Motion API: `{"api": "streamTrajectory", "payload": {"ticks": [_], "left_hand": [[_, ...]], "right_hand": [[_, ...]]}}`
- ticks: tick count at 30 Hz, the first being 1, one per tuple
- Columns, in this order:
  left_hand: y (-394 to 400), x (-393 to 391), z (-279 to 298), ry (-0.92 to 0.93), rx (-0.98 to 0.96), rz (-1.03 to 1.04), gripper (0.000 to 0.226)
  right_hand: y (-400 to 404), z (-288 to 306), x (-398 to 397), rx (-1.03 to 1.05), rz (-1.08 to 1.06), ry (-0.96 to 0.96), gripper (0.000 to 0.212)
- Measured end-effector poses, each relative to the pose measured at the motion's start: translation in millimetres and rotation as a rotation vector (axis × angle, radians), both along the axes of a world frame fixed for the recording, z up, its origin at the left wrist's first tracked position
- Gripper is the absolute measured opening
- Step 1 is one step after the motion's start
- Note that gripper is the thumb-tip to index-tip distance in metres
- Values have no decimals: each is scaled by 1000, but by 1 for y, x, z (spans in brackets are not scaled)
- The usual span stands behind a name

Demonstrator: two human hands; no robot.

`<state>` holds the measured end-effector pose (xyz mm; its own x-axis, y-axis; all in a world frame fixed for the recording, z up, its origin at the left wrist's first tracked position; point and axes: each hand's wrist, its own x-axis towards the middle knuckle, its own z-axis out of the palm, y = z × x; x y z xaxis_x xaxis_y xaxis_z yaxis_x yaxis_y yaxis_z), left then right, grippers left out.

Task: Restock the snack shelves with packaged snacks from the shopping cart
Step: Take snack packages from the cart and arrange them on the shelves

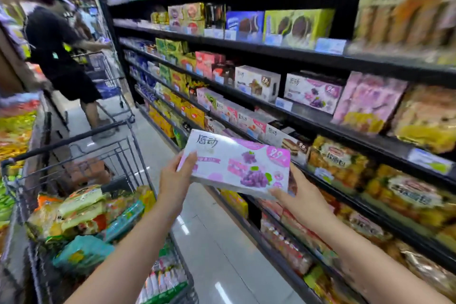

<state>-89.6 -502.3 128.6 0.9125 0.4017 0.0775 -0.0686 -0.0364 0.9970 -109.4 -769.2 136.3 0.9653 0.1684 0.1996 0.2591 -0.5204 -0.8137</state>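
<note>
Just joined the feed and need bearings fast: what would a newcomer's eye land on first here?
First, the white and purple grape snack box held up mid-frame by the left hand and right hand. A matching box sits on the shelf up and to the right. At lower left, the shopping cart is piled with snack bags.

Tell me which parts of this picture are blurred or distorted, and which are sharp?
Head view: the grape box between left hand and right hand is sharpest; the top-right packages smear; the shelves bow from the wide lens; floor shows glare.

Both hands — left [176, 175], right [299, 201] — hold a grape snack box [237, 164].
</note>
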Motion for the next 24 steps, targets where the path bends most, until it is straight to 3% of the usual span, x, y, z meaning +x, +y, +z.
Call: {"api": "streamTrajectory", "payload": {"ticks": [5,16,19,24], "left_hand": [[-42,29,19,-81,72,-167,21],[-67,108,23,-126,297,-424,30],[-69,130,21,-119,360,-454,42],[-78,154,14,-107,394,-493,40]], "right_hand": [[-34,19,-3,70,-132,-16,59],[-47,30,27,85,-492,-69,92],[-45,30,37,53,-570,-93,91],[-50,15,53,117,-616,-92,83]]}}
